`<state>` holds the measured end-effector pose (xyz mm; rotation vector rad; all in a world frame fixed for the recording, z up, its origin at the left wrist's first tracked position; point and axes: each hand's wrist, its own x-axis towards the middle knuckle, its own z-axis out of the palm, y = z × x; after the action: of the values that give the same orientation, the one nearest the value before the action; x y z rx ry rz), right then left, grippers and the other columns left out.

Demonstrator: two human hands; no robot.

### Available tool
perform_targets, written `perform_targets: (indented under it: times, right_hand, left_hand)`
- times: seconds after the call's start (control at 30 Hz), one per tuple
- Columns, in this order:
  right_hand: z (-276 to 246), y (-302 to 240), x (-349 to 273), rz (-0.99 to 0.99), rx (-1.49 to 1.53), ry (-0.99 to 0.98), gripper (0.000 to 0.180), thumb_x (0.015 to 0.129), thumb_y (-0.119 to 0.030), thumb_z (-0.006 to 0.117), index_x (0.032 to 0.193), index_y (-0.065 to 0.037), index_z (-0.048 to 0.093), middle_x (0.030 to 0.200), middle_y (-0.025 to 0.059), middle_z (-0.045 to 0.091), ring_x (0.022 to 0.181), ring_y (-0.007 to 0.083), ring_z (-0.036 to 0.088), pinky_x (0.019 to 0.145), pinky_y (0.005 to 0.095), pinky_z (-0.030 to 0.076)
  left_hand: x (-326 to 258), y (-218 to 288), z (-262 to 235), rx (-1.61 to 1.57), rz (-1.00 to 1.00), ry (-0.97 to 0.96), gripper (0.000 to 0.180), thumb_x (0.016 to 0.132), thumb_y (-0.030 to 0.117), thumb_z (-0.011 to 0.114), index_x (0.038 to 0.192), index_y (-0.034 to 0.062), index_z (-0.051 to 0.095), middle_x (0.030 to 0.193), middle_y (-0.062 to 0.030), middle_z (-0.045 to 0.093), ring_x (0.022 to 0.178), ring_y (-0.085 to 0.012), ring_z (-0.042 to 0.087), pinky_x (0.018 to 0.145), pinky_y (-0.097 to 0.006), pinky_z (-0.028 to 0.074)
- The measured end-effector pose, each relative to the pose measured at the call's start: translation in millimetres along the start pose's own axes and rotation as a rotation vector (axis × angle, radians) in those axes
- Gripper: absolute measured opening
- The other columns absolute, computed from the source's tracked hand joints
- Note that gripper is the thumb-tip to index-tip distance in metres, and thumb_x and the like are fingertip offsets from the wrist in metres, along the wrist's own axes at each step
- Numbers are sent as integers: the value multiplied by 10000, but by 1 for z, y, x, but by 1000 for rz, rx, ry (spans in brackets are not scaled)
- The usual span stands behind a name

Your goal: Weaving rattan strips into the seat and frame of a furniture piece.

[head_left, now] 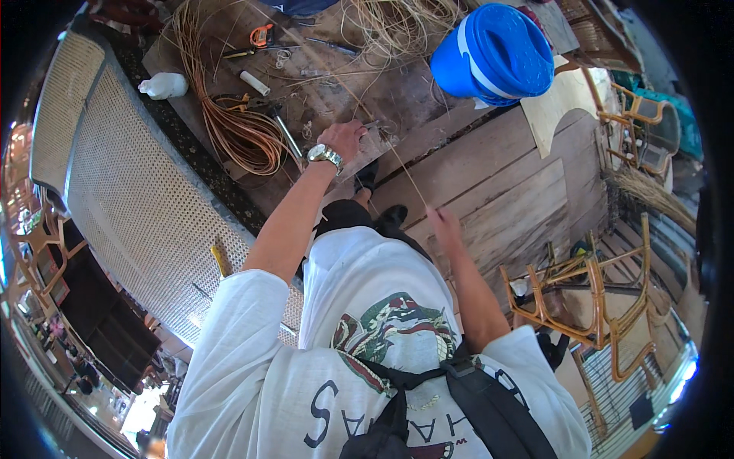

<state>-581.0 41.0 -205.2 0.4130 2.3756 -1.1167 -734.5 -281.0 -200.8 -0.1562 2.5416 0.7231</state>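
Observation:
A thin tan cane strip [407, 174] runs slantwise over the work surface, pulled taut toward me. My right hand [445, 227], somewhat blurred, is closed on its near end. Further up, my left hand [345, 140], with a metal wristwatch, rests with curled fingers at the edge of a small pale board [365, 153], right beside the strip. What those fingers grip is too small to make out. Left of that hand lie a metal-headed hammer-like tool [287, 134], dark pliers [233, 103] and a bundle of brown cane strands [237, 141].
A blue lidded bucket [493, 57] stands at the far right. Loose cane [397, 27], an orange tape measure [261, 35] and a white bottle [164, 86] lie at the back. A woven cane panel [145, 176] flanks me on the left; a rattan frame [592, 294] stands to the right.

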Motion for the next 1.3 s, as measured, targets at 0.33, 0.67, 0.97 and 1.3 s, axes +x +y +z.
perform_targets:
  times: [0.33,0.67,0.97,1.3]
  right_hand:
    - [-25,3,36,34,-85,-360,1000,770,-566,774,1470,26,376,1474,225,437,1407,284,374,1153,370,296]
    - [44,-111,115,-101,122,-153,464,953,-457,611,793,-22,616,699,15,586,672,117,551,631,308,451]
    - [-22,41,-27,287,254,-264,386,954,-436,629,808,-80,592,660,-23,503,587,65,470,526,245,380]
    - [8,-70,72,-2,223,-531,386,976,-455,591,906,-76,580,744,21,639,702,95,582,640,265,464]
  left_hand:
    - [7,-14,12,36,71,0,301,997,349,481,1097,131,663,1045,-153,704,973,-376,663,838,-476,531]
    - [2,10,-6,32,41,-41,267,978,354,517,1086,159,663,1021,-181,705,969,-411,665,815,-508,537]
    - [2,10,-13,45,30,-61,295,1000,347,481,1113,129,644,1033,-150,708,968,-377,667,827,-477,531]
    - [-1,8,-8,8,35,-56,293,991,378,493,1078,157,664,1051,-172,700,1000,-410,657,831,-518,529]
